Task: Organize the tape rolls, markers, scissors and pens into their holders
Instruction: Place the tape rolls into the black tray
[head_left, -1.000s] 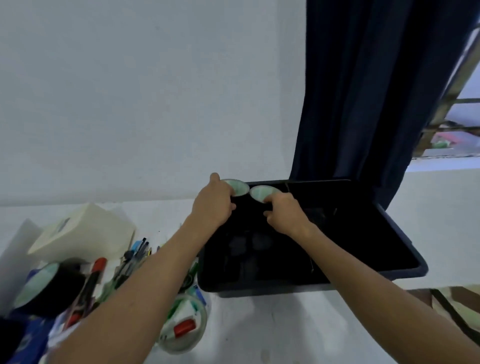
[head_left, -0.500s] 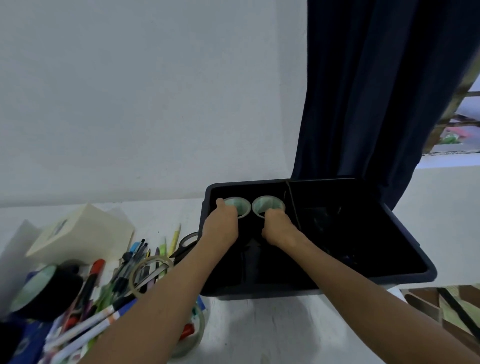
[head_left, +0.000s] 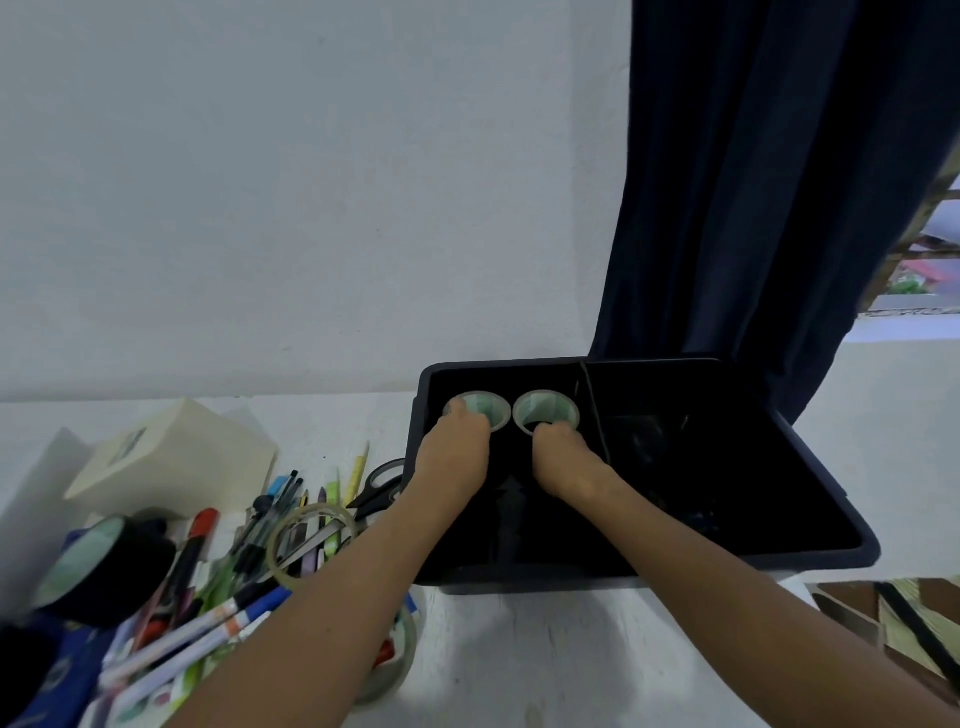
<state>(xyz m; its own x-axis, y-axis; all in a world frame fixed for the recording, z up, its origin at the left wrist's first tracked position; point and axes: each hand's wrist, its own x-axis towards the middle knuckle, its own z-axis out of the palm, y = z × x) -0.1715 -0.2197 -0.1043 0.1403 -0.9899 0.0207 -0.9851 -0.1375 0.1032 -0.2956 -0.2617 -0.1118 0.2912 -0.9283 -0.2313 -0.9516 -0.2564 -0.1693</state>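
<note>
Two black tape rolls with pale green cores stand side by side in the far left compartment of a black divided bin (head_left: 810, 558). My left hand (head_left: 454, 457) grips the left tape roll (head_left: 491, 408). Beside it, my right hand (head_left: 563, 460) grips the right tape roll (head_left: 545, 408). On the white table to the left lies a heap of pens and markers (head_left: 208, 613), a clear tape roll (head_left: 311, 540), black scissors (head_left: 379, 486) and a big black tape roll (head_left: 98, 566).
A cream box (head_left: 171, 457) stands at the back left, near the wall. A dark blue curtain (head_left: 769, 197) hangs behind the bin. The bin's right compartment (head_left: 701, 467) is dark, with its contents unclear. The table edge falls off at the lower right.
Both hands have lowered the two tape rolls from the bin's far rim down into the left compartment. The camera view has shifted slightly, showing more of the heap on the left.
</note>
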